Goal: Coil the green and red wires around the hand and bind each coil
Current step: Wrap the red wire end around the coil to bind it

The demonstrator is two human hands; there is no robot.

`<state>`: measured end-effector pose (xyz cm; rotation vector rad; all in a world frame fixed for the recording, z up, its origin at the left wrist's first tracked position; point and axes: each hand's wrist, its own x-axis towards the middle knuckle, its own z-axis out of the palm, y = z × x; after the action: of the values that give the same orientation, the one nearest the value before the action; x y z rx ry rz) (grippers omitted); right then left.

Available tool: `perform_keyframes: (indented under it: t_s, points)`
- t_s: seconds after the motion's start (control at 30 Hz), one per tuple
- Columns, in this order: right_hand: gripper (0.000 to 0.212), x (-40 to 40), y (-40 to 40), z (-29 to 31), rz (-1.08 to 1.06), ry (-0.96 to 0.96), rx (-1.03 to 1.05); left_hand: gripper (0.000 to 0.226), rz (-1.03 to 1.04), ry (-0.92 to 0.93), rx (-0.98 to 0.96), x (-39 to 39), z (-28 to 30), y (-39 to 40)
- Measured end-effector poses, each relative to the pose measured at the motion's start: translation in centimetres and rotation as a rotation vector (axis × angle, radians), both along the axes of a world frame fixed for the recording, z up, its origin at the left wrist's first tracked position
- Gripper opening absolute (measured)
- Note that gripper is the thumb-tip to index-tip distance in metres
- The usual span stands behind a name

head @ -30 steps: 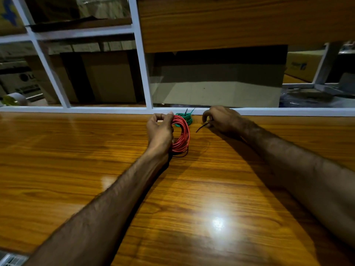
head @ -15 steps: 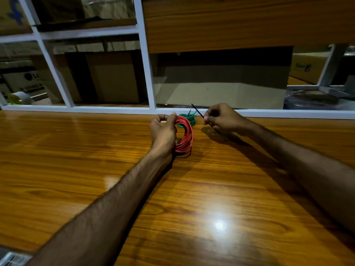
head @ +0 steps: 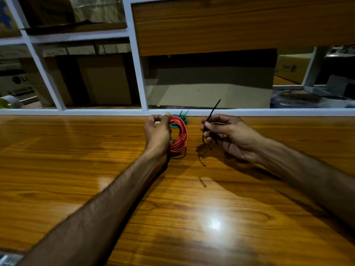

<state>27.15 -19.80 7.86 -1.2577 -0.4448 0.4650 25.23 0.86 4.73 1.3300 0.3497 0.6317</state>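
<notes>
My left hand (head: 158,132) grips a coil of red wire (head: 180,135) and holds it upright on the wooden table (head: 76,160), near the far edge. Behind the red coil lies a green wire coil (head: 181,120), mostly hidden, with a thin black tie sticking up from it. My right hand (head: 228,134) is to the right of the coils, just above the table, and pinches a thin black tie (head: 210,116) whose free end points up and away.
A white window frame (head: 249,112) runs along the table's far edge, with cardboard boxes behind the glass. A wooden panel (head: 230,24) hangs above. A tape roll (head: 8,101) sits at the far left behind the frame.
My right hand picked the black tie up off the table and turned it so its end points upward, and moved a little to the right. My left hand kept hold of the red coil.
</notes>
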Motion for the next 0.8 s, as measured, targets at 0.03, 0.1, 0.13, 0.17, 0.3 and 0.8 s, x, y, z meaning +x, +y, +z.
perform_keyframes:
  t_s: [0.03, 0.1, 0.13, 0.17, 0.3, 0.8]
  points:
    - [0.017, -0.3, -0.2, -0.1, -0.005, 0.004, 0.004, 0.019, -0.007, 0.002, 0.002, 0.0, 0.0, 0.0]
    - [0.020, -0.8, -0.7, -0.3, -0.021, 0.009, -0.001, 0.022, -0.024, 0.009, -0.001, -0.1, -0.1, -0.2]
    - [0.022, -1.1, -0.9, -0.2, -0.030, 0.005, -0.012, 0.022, -0.033, 0.010, -0.004, -0.2, -0.1, -0.3]
    - [0.022, -1.3, -1.1, -0.2, -0.040, -0.005, -0.025, 0.021, -0.043, 0.009, -0.007, -0.4, 0.0, -0.4]
    - [0.012, -1.7, -1.8, -0.4, -0.078, -0.103, -0.079, 0.020, -0.073, 0.001, 0.007, -0.8, -0.1, -1.1]
    - [0.015, -2.5, -2.0, -0.6, -0.263, -0.593, -0.184, 0.019, -0.170, 0.000, 0.021, -1.8, 0.5, -2.6]
